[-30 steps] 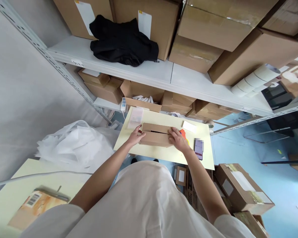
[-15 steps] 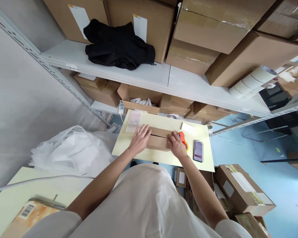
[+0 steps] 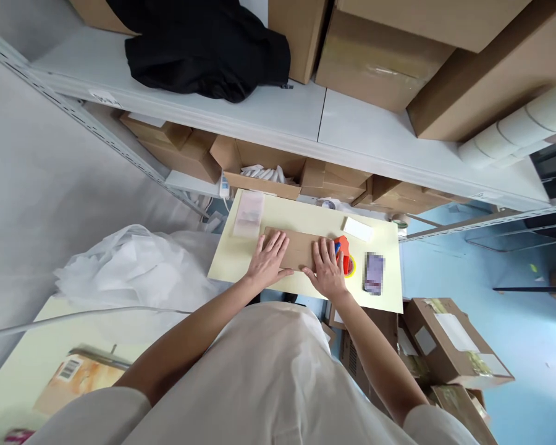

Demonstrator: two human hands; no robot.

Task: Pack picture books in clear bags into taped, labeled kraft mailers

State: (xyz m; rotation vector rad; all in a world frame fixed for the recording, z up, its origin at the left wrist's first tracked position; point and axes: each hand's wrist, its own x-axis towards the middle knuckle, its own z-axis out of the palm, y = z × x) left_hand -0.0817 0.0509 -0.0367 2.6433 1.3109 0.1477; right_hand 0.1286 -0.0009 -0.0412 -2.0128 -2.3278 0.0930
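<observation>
A long, narrow brown cardboard box (image 3: 299, 250) lies on the pale yellow table (image 3: 241, 267), its top showing as one smooth panel. My left hand (image 3: 269, 256) rests on the box's left end, palm down with fingers stretched out. On the right end lies my right hand (image 3: 325, 269), also flat with its fingers spread. Just beyond that hand is a red tape dispenser (image 3: 343, 247) with a yellow roll, partly covered by my fingers.
A phone (image 3: 374, 274) and a white box (image 3: 358, 228) lie on the table's right side, a translucent pouch (image 3: 249, 213) at its left. Behind stands a shelf (image 3: 278, 120) with cartons and a black garment (image 3: 213, 52). White plastic (image 3: 134, 266) is piled at left, cartons (image 3: 456, 340) at right.
The dark gap between the flaps on the box's top no longer shows; a single panel does. My hands have flattened out over it. The camera view has shifted, bringing the shelf nearer.
</observation>
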